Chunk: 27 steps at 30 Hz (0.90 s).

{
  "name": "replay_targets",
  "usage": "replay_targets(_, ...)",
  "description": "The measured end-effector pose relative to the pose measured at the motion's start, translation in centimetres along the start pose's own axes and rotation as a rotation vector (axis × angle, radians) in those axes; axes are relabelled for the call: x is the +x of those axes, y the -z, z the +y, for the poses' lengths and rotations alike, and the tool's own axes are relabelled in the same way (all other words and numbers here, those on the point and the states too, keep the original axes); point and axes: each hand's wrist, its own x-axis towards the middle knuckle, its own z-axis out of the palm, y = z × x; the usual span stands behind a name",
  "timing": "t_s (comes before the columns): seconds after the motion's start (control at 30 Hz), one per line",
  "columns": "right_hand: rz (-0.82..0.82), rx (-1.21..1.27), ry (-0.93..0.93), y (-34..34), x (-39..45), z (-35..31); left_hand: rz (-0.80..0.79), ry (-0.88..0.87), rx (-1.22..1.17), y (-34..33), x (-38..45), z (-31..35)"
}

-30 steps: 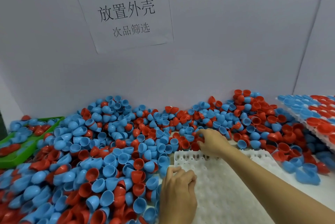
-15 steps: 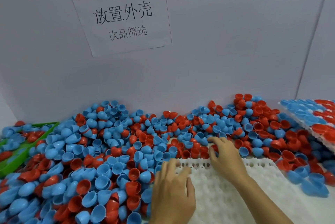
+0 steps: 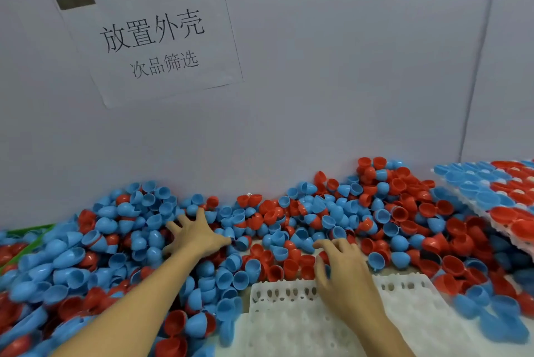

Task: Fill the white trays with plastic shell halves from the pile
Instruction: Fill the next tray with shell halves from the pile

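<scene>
Left hand (image 3: pixel 199 234) spread on shell pile (image 3: pixel 138 238), right hand (image 3: pixel 342 267) curled over shells, above white tray (image 3: pixel 289 325)

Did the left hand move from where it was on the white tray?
Yes. The left hand left the white tray and reached away from it, up-left into the shell pile, fingers spread.

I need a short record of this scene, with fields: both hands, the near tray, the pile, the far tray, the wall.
left hand: fingers spread, flat on the pile
right hand: fingers curled into red shells at the near tray's far edge; grip unclear
near white tray: visible cells empty
pile of shell halves: blue and red, mixed, along the wall
filled tray: far right, holding blue and red shells
paper sign: on the wall, Chinese text
green tray: far left, mostly buried
</scene>
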Motion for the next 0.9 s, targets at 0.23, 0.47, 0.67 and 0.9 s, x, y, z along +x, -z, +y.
replay_targets(0.23, 0.001, 0.046, -0.002, 0.0, 0.1, 0.3, -0.005, 0.0, 0.04, -1.5, -0.1, 1.1)
replay_targets(0.47, -0.012, 0.049, -0.004, 0.1, 0.1, 0.2, -0.049, -0.019, 0.012, -1.1, 1.0, 0.0)
replay_targets(0.67, -0.025, 0.061, -0.018, 0.1, 0.1, 0.2, -0.008, -0.049, -0.033, -1.5, 0.7, -0.1)
replay_targets(0.9, -0.026, 0.048, -0.009, -0.1, 0.2, 0.4, 0.172, -0.139, -0.327, -0.7, 0.7, 0.0)
